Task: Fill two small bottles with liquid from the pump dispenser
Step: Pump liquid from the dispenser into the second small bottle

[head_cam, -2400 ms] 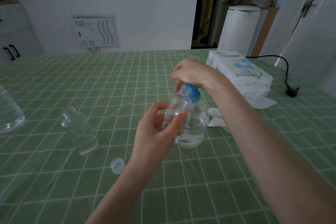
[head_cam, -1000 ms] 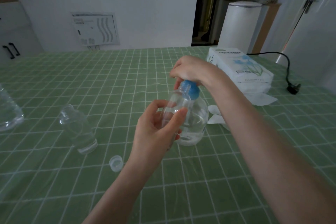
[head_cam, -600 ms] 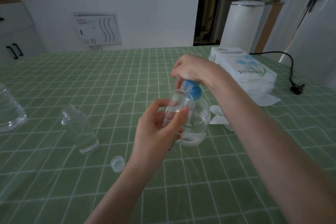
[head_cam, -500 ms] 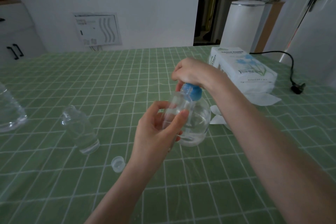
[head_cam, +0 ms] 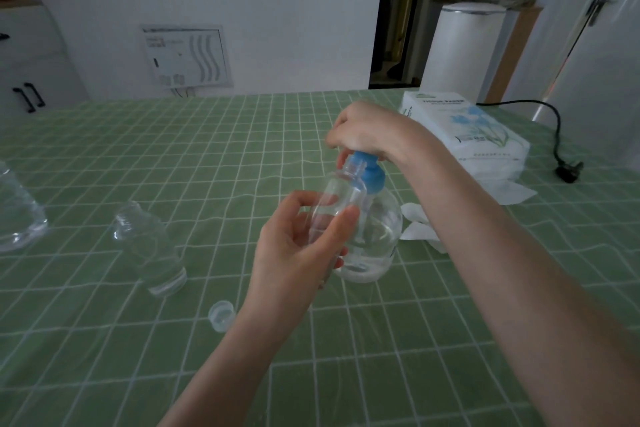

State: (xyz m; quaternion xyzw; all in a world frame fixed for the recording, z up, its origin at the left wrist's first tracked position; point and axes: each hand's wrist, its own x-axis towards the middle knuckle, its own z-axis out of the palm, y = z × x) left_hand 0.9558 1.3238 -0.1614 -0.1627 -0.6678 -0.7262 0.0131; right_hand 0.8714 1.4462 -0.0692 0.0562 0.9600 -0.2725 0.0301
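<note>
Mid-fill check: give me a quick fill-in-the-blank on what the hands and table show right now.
The left hand holds a small ____ at the dispenser's nozzle.
The right hand grips the ____ head of the pump dispenser.
The second bottle stands on the table without its ____.
A loose cap lies on the ____ checked tablecloth.
Missing words: bottle; blue; cap; green.

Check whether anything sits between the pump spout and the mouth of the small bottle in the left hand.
Nothing visible does. The left hand holds the small bottle with its uncapped mouth right at the blue pump, below the right hand.
</note>
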